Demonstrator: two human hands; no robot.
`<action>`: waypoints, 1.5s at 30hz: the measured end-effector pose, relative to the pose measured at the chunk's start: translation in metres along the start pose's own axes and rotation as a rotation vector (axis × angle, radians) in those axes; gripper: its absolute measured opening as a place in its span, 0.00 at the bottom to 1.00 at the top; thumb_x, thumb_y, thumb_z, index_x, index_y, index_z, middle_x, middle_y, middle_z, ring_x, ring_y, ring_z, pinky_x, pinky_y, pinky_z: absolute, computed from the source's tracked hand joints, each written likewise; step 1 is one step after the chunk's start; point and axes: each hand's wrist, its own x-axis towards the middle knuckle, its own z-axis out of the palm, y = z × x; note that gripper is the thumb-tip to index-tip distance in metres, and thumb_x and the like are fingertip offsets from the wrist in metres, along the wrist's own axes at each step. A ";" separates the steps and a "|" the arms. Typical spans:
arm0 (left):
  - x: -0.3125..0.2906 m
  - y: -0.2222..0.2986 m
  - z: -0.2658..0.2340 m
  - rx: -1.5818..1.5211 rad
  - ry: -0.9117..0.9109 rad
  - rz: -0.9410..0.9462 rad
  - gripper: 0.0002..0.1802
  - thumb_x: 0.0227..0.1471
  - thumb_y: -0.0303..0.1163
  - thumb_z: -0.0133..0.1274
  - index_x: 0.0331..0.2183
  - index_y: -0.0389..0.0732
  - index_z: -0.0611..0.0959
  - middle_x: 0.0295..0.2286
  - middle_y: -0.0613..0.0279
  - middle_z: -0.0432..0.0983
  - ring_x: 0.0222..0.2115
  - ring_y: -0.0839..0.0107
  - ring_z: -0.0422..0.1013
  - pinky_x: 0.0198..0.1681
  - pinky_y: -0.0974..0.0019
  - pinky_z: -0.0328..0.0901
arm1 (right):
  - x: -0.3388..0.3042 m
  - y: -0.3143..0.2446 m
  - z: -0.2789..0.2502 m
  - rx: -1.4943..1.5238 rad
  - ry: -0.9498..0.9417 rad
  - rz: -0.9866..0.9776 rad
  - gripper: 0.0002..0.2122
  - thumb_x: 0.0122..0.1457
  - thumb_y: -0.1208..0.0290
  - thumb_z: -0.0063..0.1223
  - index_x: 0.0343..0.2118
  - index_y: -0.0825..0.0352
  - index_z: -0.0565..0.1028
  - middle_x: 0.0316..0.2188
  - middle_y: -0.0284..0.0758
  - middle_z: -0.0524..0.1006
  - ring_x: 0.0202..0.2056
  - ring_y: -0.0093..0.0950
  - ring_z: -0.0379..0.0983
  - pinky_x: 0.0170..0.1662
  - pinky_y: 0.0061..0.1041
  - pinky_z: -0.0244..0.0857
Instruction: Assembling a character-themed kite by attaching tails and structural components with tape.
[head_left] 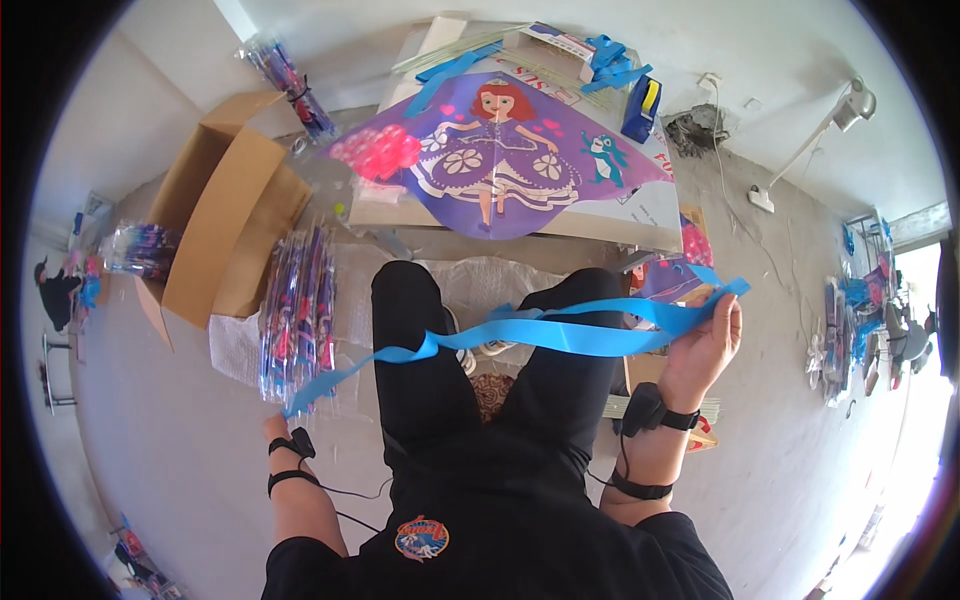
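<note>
A long blue ribbon (560, 338) is stretched across my lap in more than one strand, twisted in places. At the right, my right hand (707, 345) is raised with its fingers closed on the gathered strands, and a short tail sticks out past the fingertips. Out to the left, my left hand (275, 427) pinches the ribbon's other end, its fingers partly hidden. Ahead of my knees, a purple kite (490, 215) printed with a red-haired figure in a gown lies on the table, with a blue ribbon tail (440, 85) across its upper left edge.
The white table (640, 230) also bears a blue tape dispenser (642, 108) and a heap of blue ribbon (612, 65). To the left stand an open cardboard box (215, 230) and a stack of wrapped kites (298, 310). A lamp (850, 105) and cords are at the right.
</note>
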 end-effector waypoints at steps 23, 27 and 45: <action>-0.099 0.725 -0.008 0.043 0.153 1.170 0.33 0.58 0.55 0.38 0.61 0.52 0.58 0.62 0.51 0.44 0.63 0.51 0.42 0.62 0.43 0.40 | -0.007 0.075 -0.028 -0.106 -0.037 0.422 0.03 0.59 0.75 0.52 0.31 0.68 0.73 0.23 0.33 0.76 0.22 0.25 0.73 0.29 0.23 0.70; -0.096 0.735 0.001 0.025 0.240 1.195 0.33 0.58 0.55 0.39 0.60 0.51 0.61 0.61 0.51 0.48 0.62 0.51 0.45 0.62 0.43 0.41 | -0.007 0.083 -0.035 -0.129 0.013 0.496 0.05 0.60 0.73 0.52 0.30 0.68 0.72 0.22 0.34 0.75 0.23 0.25 0.72 0.30 0.22 0.67; -0.119 0.667 -0.005 -0.188 0.260 1.294 0.33 0.56 0.43 0.48 0.60 0.47 0.60 0.61 0.55 0.50 0.61 0.57 0.49 0.60 0.44 0.46 | -0.033 0.153 0.019 -0.211 -0.233 0.620 0.04 0.59 0.74 0.53 0.31 0.70 0.74 0.24 0.32 0.76 0.24 0.22 0.74 0.29 0.19 0.70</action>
